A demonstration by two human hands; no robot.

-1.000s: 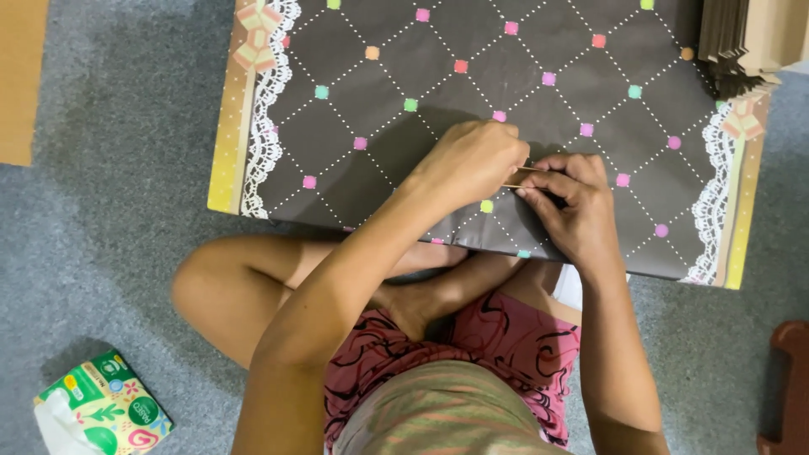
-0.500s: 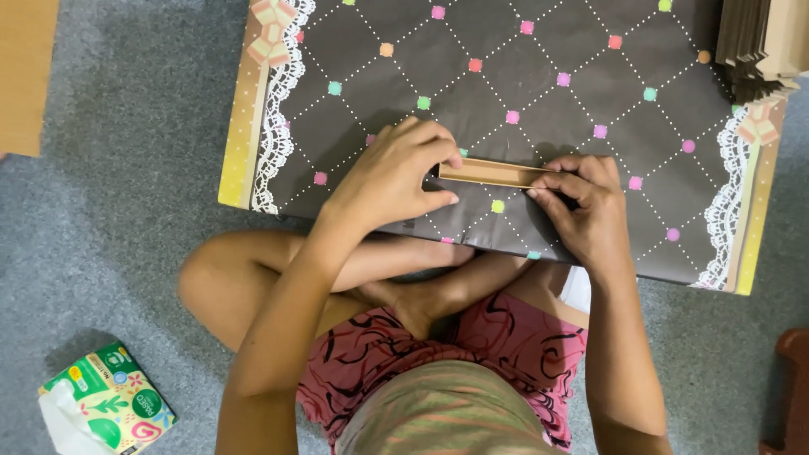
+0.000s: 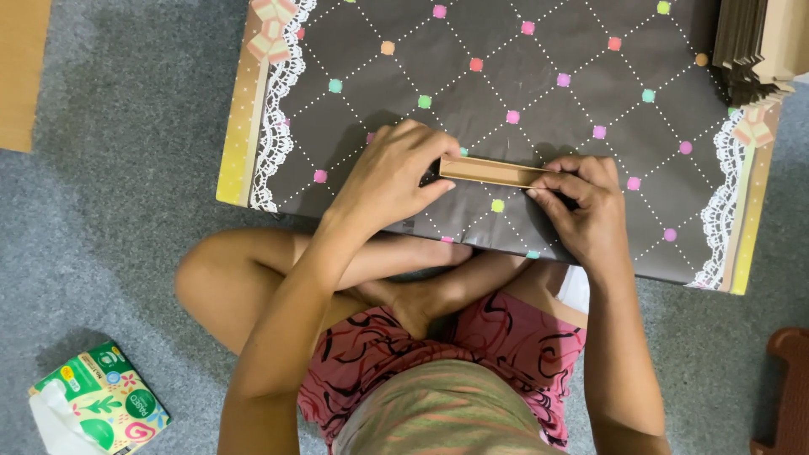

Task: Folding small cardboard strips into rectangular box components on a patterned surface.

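A narrow folded strip of brown cardboard (image 3: 493, 172) lies flat on a low table with a dark brown cover (image 3: 539, 76) patterned with dotted diamonds and coloured squares. My left hand (image 3: 392, 177) pinches the strip's left end. At the strip's right end, my right hand (image 3: 581, 206) grips it with fingertips pressed on the cardboard. Both hands rest on the cover near its front edge, above my crossed legs.
A stack of folded brown cardboard pieces (image 3: 758, 46) sits at the table's far right corner. A green tissue pack (image 3: 97, 409) lies on the grey carpet at lower left. A tan board (image 3: 21, 72) shows at the left edge, a brown object (image 3: 788, 388) at lower right.
My hands have drawn apart along the cardboard strip: the left hand slid to its left end, and the strip now lies stretched between both hands.
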